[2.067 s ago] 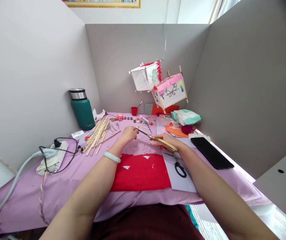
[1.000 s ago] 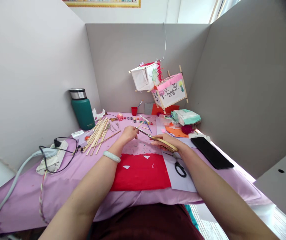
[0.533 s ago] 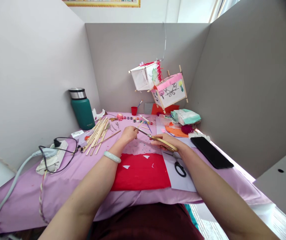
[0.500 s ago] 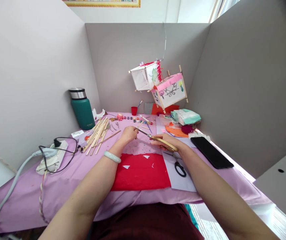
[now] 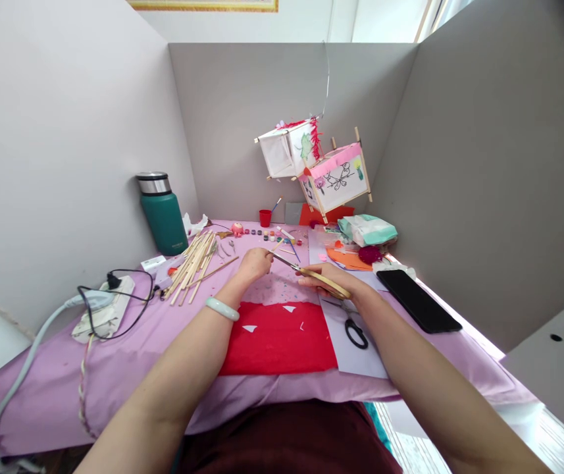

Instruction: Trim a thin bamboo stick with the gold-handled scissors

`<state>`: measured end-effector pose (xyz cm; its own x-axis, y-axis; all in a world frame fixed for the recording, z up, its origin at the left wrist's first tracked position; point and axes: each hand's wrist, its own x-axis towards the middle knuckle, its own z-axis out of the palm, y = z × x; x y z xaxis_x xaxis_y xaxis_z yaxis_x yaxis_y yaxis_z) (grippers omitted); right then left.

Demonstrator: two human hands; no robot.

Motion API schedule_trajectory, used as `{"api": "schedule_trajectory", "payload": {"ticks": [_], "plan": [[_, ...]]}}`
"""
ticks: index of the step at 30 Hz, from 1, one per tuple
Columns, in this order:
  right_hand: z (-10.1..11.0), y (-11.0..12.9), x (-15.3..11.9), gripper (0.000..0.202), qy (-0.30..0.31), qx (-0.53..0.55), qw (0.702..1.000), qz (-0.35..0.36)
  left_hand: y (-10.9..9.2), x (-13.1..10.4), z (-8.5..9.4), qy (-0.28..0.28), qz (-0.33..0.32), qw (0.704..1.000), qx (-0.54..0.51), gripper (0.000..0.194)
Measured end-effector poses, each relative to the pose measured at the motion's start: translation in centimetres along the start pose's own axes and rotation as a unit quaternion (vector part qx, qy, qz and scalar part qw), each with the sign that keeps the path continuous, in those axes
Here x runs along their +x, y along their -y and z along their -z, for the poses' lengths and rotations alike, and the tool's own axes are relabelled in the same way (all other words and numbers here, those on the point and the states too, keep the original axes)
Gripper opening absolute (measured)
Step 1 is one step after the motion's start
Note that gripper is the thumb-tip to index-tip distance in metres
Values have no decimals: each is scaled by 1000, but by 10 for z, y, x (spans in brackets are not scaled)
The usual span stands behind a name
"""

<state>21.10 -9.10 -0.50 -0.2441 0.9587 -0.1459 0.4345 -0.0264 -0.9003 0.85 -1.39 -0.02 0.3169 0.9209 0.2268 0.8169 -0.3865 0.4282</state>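
My right hand (image 5: 325, 276) is closed around the tan-yellow handles of a pair of scissors (image 5: 285, 261), seen edge-on with the narrow metal blades pointing left. The blade tips reach the fingers of my left hand (image 5: 256, 263), which are pinched together. What they pinch is too small or hidden to make out; a thin pale stick (image 5: 278, 244) shows just beyond them. Below both hands lies a red sheet (image 5: 276, 342) with a few white paper scraps (image 5: 249, 328). Black-handled scissors (image 5: 357, 334) rest on white paper (image 5: 355, 361) under my right forearm.
Wooden sticks (image 5: 190, 270) lie in a pile at left, near a green bottle (image 5: 163, 220) and a power strip (image 5: 108, 309). Paint pots (image 5: 272, 239) and a red cup (image 5: 264, 218) stand behind. Two paper lanterns (image 5: 338, 181) hang above. A black phone (image 5: 417, 301) lies at right.
The view has shifted very slightly. Both hands and the scissors keep nearly the same position.
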Motion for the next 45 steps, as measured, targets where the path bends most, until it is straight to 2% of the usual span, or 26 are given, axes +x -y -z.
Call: {"api": "schedule_trajectory", "payload": {"ticks": [12, 21, 31, 39, 45], "plan": [[0, -6, 4, 58, -2, -3, 1000, 5, 0, 1, -1, 3, -4, 1000, -3, 32], [1, -5, 2, 56, -2, -9, 1000, 9, -3, -3, -1, -32, -18, 999, 14, 31], [1, -5, 3, 56, -1, -8, 1000, 7, 1, 5, -3, 3, 22, 999, -29, 33], [1, 0, -2, 55, 18, 5, 1000, 10, -1, -1, 4, 46, 64, 986, -146, 29], [1, -3, 1, 54, 9, 9, 1000, 6, -1, -1, 2, 33, 53, 991, -114, 29]]}}
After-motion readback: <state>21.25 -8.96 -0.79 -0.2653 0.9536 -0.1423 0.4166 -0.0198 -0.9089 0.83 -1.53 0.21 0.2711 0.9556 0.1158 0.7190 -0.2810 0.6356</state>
